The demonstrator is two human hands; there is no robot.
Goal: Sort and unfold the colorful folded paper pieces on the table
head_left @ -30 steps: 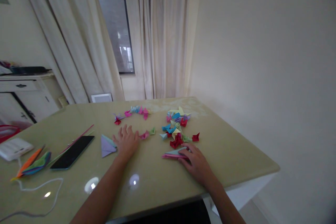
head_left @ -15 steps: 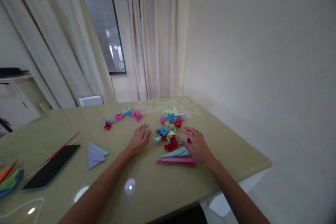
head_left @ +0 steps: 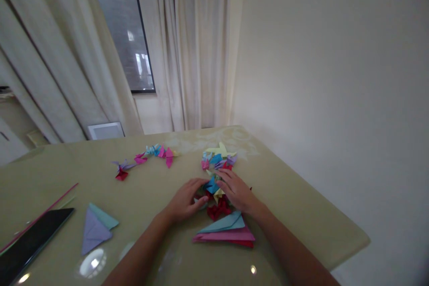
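Note:
A pile of small folded-paper figures (head_left: pixel 219 208) in red, blue, yellow and pale green lies on the table between my hands. My left hand (head_left: pixel 187 199) curves round the pile's left side, fingers and thumb apart. Over its right side reaches my right hand (head_left: pixel 236 190), fingers stretched out and covering part of the figures. Neither hand is closed on a figure. Just in front of the pile, near my right wrist, lie flat folded papers (head_left: pixel 224 232) in light blue, pink and red. More paper figures (head_left: pixel 217 156) lie right behind the pile.
A curved row of paper figures (head_left: pixel 162 152) lies at the back left of the table (head_left: pixel 284 205). Folded lavender and mint papers (head_left: pixel 97 228) sit to the left, beside a dark flat slab (head_left: pixel 36 241) and a thin pink stick (head_left: pixel 43 212). A wall (head_left: pixel 318 98) borders the right side.
Both hands have come in closer round the near pile, the left one moving right and the right one moving over the figures. The view has shifted slightly to the right.

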